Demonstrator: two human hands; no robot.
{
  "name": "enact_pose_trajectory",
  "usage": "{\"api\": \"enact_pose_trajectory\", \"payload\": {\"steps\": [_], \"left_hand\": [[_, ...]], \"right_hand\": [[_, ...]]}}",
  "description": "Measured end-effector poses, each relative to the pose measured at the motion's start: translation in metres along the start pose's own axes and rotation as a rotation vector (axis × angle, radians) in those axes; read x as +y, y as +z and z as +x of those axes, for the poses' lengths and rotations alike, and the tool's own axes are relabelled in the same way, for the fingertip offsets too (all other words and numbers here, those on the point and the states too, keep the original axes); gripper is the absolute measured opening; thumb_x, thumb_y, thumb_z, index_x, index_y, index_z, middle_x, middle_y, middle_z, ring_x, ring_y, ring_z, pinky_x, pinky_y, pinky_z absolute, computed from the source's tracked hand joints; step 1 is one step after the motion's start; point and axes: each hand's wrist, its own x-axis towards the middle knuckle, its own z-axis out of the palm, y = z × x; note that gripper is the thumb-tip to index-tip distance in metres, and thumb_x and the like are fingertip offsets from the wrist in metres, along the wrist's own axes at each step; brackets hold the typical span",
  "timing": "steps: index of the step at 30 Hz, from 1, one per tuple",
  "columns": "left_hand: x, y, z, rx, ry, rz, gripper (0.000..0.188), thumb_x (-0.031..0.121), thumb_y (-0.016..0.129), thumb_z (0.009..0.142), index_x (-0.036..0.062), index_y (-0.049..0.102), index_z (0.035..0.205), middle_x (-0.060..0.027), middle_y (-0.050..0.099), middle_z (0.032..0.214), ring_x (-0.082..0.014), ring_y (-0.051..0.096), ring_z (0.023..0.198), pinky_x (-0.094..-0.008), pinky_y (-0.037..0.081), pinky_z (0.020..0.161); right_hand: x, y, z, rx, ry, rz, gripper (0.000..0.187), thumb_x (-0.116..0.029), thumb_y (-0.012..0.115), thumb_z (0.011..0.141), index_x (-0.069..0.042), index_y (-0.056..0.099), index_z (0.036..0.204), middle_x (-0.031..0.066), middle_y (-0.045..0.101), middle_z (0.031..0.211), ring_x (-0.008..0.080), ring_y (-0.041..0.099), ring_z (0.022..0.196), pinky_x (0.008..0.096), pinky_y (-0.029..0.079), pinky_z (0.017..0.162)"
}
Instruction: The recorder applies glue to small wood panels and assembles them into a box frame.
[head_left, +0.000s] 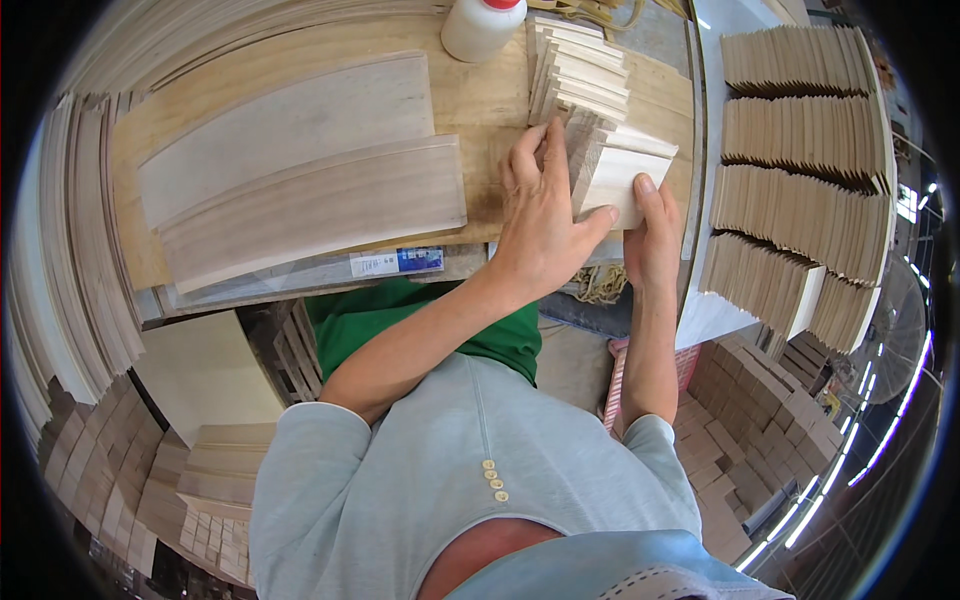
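Both of my hands are on a short stack of small, pale wooden panels at the right part of the workboard. My left hand lies along the stack's left side, its fingers reaching to the far end and its thumb on the near edge. From the right, my right hand grips the near panel with the thumb on its face; its other fingers are hidden underneath. Just beyond, a leaning row of similar wooden pieces lies fanned out. Two long wooden boards, an upper one and a lower one, rest to the left.
A white bottle with a red cap stands at the back of the plywood board. Rows of thin wooden panels fill the right side table. Tall board stacks stand left. A pink basket sits below right.
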Motion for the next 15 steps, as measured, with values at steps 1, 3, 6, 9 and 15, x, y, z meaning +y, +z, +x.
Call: {"api": "enact_pose_trajectory", "payload": {"steps": [1,3,6,9,15], "left_hand": [[0.000,-0.001,-0.004,-0.007,0.002,0.014,0.095,0.024,0.074,0.075,-0.0170,0.020,0.141,-0.0269,0.026,0.134,-0.0424,0.029,0.121,-0.0482,0.028,0.106],[-0.001,-0.002,-0.014,-0.019,-0.019,0.006,0.094,0.023,0.075,0.075,-0.0144,0.021,0.142,-0.0257,0.031,0.132,-0.0399,0.032,0.120,-0.0458,0.026,0.107],[-0.004,-0.001,-0.019,-0.026,-0.025,0.028,0.092,0.024,0.075,0.076,-0.0129,0.023,0.143,-0.0250,0.034,0.130,-0.0377,0.034,0.117,-0.0442,0.025,0.107],[-0.007,0.000,-0.019,-0.031,-0.032,0.043,0.090,0.024,0.074,0.076,-0.0126,0.025,0.142,-0.0249,0.035,0.130,-0.0379,0.035,0.116,-0.0446,0.026,0.106],[-0.008,0.002,-0.014,0.006,-0.024,0.028,0.087,0.022,0.074,0.076,-0.0112,0.028,0.141,-0.0249,0.035,0.130,-0.0395,0.033,0.121,-0.0457,0.027,0.107]], "right_hand": [[0.000,-0.002,-0.004,-0.003,-0.005,-0.004,0.052,-0.027,0.064,0.091,0.006,0.049,0.129,0.0157,0.057,0.123,0.0207,0.053,0.115,0.0342,0.039,0.101],[0.003,-0.004,-0.010,0.000,-0.007,-0.007,0.052,-0.027,0.064,0.090,0.005,0.049,0.129,0.0151,0.058,0.122,0.0202,0.053,0.114,0.0340,0.039,0.100],[0.011,-0.004,-0.016,0.013,-0.004,-0.011,0.053,-0.027,0.066,0.089,0.005,0.050,0.128,0.0140,0.058,0.121,0.0195,0.053,0.113,0.0332,0.038,0.100],[0.015,-0.003,-0.014,0.009,-0.011,-0.018,0.054,-0.027,0.067,0.089,0.005,0.050,0.129,0.0134,0.059,0.120,0.0191,0.053,0.111,0.0327,0.037,0.100],[0.013,0.001,-0.013,0.039,-0.014,0.005,0.052,-0.025,0.067,0.089,0.005,0.050,0.128,0.0133,0.059,0.119,0.0184,0.053,0.111,0.0322,0.038,0.099]]}}
